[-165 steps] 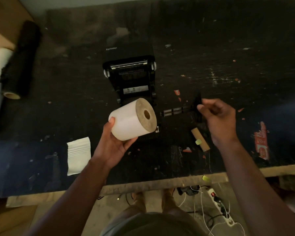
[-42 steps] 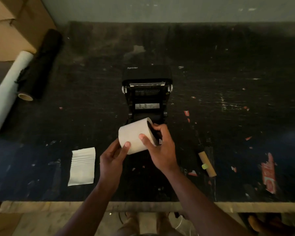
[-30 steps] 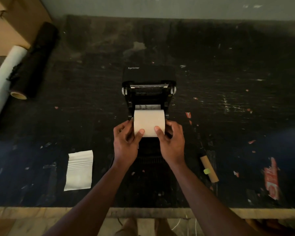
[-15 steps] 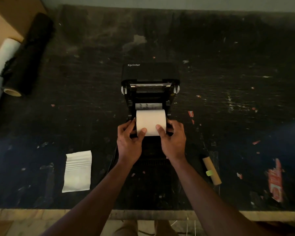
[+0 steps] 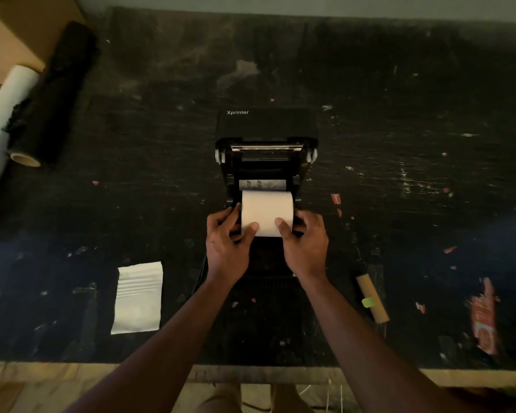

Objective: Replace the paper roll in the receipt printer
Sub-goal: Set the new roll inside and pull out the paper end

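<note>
Both hands, left [image 5: 227, 242] and right [image 5: 306, 241], gripped the roll [image 5: 267, 211] by its ends in the open printer [image 5: 265, 162], mid-worktop [image 5: 399, 144]; core [image 5: 372, 298] lay right, near the front edge.

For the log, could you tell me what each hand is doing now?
Left hand: closed on the paper roll.
Right hand: closed on the same roll.

The one readable text is the brand "Xprinter", in small pale letters on the black lid of the receipt printer [image 5: 266, 126], just above the centre of the frame. A torn red label [image 5: 485, 318] at the lower right of the table carries print too blurred to read.
</note>
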The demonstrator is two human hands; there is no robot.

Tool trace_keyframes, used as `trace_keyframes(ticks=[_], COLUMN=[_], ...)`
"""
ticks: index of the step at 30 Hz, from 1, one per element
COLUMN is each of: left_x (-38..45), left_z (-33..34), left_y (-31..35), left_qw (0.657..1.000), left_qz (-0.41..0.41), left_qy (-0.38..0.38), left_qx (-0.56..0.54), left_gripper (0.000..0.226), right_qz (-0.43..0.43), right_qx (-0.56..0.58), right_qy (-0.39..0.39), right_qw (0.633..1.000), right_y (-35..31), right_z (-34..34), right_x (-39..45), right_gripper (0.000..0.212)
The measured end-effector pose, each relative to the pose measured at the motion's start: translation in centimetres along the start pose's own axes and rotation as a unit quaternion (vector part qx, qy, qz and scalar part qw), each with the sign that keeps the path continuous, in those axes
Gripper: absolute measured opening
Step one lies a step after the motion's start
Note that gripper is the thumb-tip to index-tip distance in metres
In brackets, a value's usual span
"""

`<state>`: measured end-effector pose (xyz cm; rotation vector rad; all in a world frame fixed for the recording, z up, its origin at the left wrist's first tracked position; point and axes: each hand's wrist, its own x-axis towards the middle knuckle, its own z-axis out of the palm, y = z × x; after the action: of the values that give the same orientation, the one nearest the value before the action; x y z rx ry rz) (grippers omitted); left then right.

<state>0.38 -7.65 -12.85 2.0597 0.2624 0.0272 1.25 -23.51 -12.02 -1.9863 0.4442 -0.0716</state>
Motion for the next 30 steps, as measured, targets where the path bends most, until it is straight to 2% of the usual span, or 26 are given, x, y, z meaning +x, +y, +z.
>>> trace_keyframes(ticks=[22, 30], left_x=[-0.10, -0.25], left_z=[0.07, 0.40], left_y=[-0.07, 0.06], left_qw=[0.999, 0.997], left_qz=[-0.026, -0.054], left_qy=[0.005, 0.011], left_qx=[0.018, 0.054], left_gripper=[0.059, 0.058], right_qz=[0.007, 0.006], right_qx=[-0.028, -0.093], right_qy=[-0.001, 0.006], right_qw=[1.000, 0.996], right_y=[0.34, -0.15], right_z=[0.03, -0.03], right_x=[0.11, 0.13], right_gripper=[0.046, 0.046])
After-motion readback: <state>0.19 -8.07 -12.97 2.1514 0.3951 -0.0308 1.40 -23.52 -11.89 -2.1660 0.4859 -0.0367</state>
